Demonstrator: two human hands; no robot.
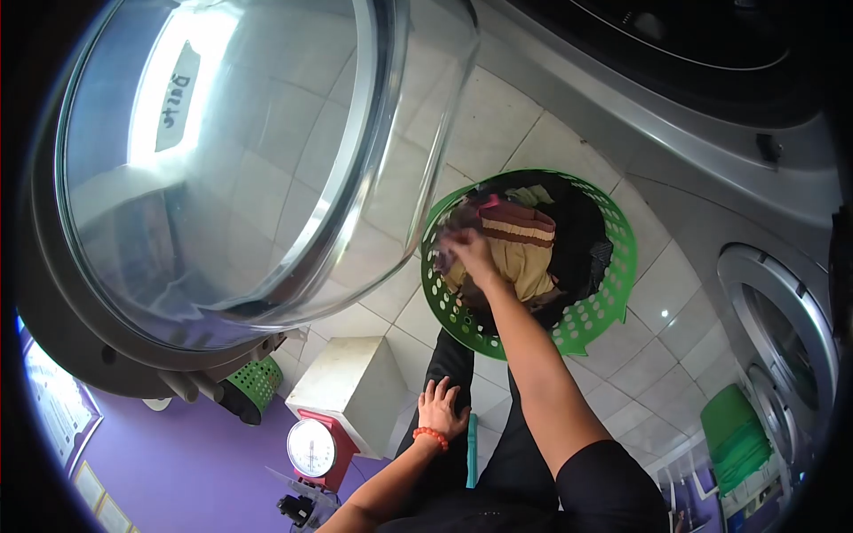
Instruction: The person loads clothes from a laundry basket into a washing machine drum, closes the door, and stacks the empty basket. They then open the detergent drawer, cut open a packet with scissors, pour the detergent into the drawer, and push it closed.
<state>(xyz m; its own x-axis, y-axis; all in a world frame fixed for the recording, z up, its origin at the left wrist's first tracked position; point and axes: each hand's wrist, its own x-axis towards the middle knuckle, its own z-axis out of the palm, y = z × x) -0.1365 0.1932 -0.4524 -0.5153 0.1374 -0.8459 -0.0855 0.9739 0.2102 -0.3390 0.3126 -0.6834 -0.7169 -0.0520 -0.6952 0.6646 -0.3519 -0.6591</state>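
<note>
A green perforated laundry basket (613,306) stands on the tiled floor, filled with dark, tan and maroon clothes (520,258). My right hand (469,251) reaches into its left side, fingers bent down on purplish cloth; blur and the angle hide whether they grip it. Lower down, my left hand (441,414), with an orange bead bracelet (430,437) at the wrist, rests spread on my dark-trousered leg and holds nothing.
A large open glass washer door (258,178) fills the upper left. Silver machines (711,160) line the right. A red dial scale (313,447) and a white box (342,382) are at lower left, near another green basket (259,384).
</note>
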